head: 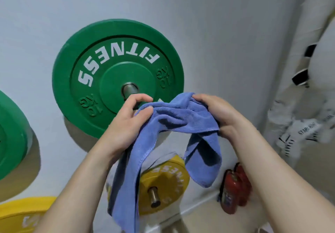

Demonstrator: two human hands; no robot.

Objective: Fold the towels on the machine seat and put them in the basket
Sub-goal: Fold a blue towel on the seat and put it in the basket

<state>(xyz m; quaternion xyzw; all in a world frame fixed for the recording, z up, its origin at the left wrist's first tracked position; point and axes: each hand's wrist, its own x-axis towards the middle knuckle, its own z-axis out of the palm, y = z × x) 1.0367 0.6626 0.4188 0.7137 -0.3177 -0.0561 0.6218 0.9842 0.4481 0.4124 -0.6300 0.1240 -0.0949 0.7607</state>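
Head view: a blue towel (174, 118) is held up in the air between both hands, in front of a white wall (226, 33). The left hand (126, 124) pinches one bunched edge between thumb and curled fingers (142, 97). The right hand (219, 116) has its fingers curled round the other gathered part. The towel sags between them, its left end hanging long and its right end shorter. Far behind the hands a green plate (101, 64) sits on a peg. Below it is a yellow plate (170, 178), with red extinguishers (233, 189) to its right.
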